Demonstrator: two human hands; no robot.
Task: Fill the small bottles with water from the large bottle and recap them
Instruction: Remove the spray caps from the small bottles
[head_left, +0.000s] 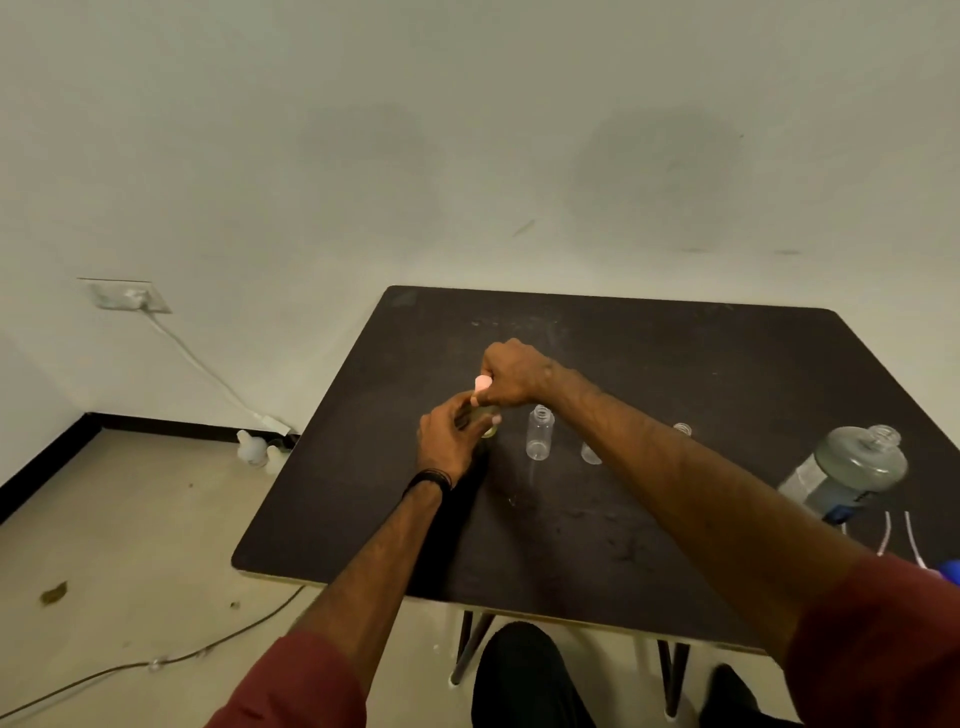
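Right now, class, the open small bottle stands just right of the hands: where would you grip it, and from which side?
Grip the open small bottle around its straight middle, below the threaded neck. It stands upright and uncapped, so a sideways hold keeps the mouth clear. Come from the near side: the right hand and left hand crowd its left.

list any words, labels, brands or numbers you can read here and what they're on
No text here can be read.
Large bottle: a label with a white and a blue part, its print too blurred to read.
Small bottles, such as the open one: clear, no label visible.
Pink cap: no marking visible.
Wall socket plate: no writing can be made out.
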